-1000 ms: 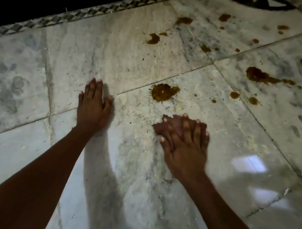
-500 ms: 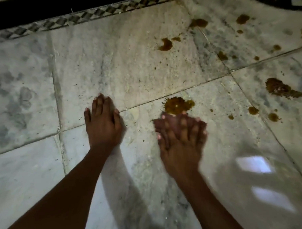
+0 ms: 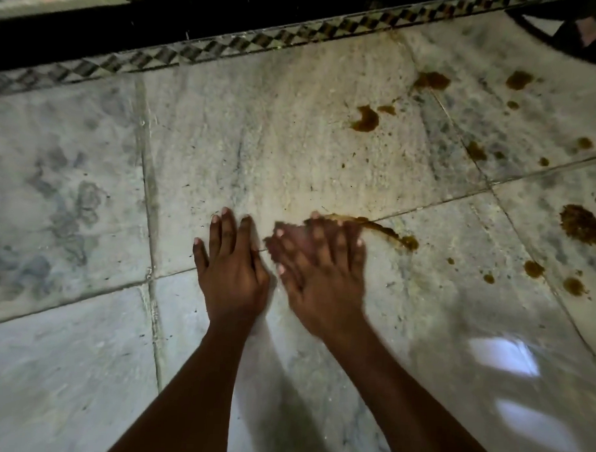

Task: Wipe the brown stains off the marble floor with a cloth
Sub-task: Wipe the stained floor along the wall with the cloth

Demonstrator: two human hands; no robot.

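While the left hand point(image 3: 232, 267) lies flat with straight fingers on the pale veined marble floor point(image 3: 82, 370), the blurred right hand point(image 3: 319, 260) presses a barely visible cloth onto a smeared brown stain point(image 3: 391, 234) at its one o'clock.

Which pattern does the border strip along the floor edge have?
The border strip has dark and light triangles, seen in the head view.

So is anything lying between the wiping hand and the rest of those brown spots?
Nothing visible does. The right hand presses on the smeared stain; only bare marble floor separates it from the other stains, though motion blur hides what lies beneath the hand.
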